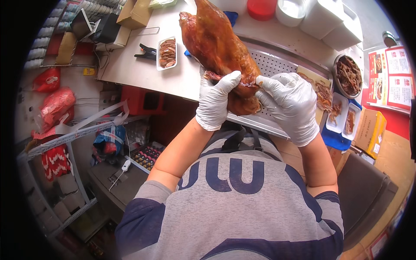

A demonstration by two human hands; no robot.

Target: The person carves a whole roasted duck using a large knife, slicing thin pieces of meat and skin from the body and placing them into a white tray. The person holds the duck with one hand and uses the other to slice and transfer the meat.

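Note:
A glossy brown roast duck is held up in both hands above the counter, its narrow end towards the top of the view. White disposable gloves cover both hands. My left hand grips the duck's near left side, thumb on top, beside a protruding reddish piece. On the opposite side, my right hand pinches the skin near the lower end between thumb and fingers. Below the duck is a perforated metal tray, partly hidden. To its right, meat pieces lie on a cutting board.
Left on the counter, sliced meat fills a white tray beside a black clamp. Rightward are a bowl of meat scraps and two small white trays. White containers and a red tub stand behind.

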